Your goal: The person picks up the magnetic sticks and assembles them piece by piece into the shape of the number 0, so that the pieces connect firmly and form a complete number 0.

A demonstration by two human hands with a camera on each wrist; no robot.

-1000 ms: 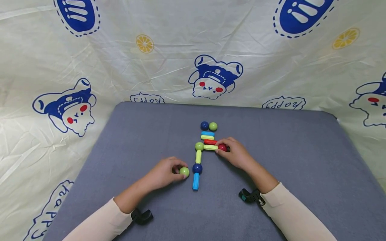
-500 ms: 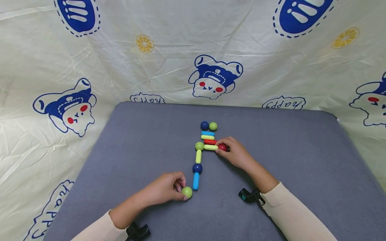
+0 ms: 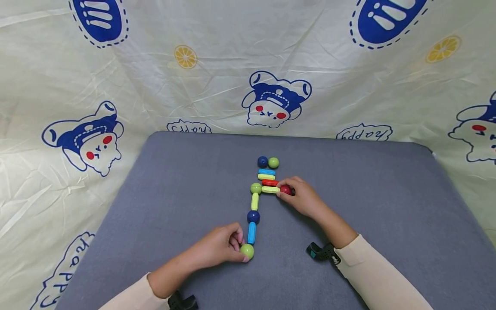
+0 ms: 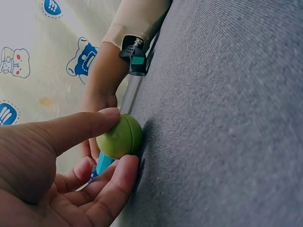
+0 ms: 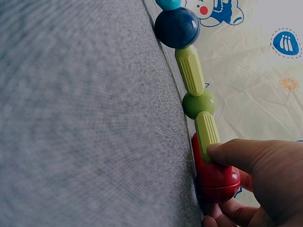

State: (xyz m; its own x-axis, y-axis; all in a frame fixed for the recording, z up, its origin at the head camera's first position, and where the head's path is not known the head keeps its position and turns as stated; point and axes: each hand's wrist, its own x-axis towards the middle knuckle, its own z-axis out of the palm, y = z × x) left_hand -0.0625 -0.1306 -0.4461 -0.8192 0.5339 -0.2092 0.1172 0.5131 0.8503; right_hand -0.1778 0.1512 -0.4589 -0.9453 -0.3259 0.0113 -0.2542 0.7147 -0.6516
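My left hand (image 3: 221, 245) pinches a light green ball (image 3: 246, 251) between thumb and fingers, against the near end of a light blue rod (image 3: 252, 232). That rod joins a dark blue ball (image 3: 253, 216), a yellow-green rod (image 3: 254, 201) and another green ball (image 3: 256, 188) in a line. From there a second yellow-green rod (image 3: 270, 189) runs right to a red ball (image 3: 286, 190). My right hand (image 3: 304, 200) holds this red ball; in the right wrist view the thumb lies on the yellow-green rod (image 5: 207, 135) where they meet.
A red rod (image 3: 270, 182) lies just behind the sideways rod. Beyond it are a loose yellow-green rod (image 3: 266, 177), a light blue rod (image 3: 267, 172), a dark blue ball (image 3: 262, 162) and a green ball (image 3: 273, 162). A printed sheet (image 3: 217, 94) hangs behind the grey table (image 3: 186, 172).
My left hand has carried the green ball toward the near side and then right, from beside the dark blue ball to the light blue rod's near end. My right hand has stayed in place.
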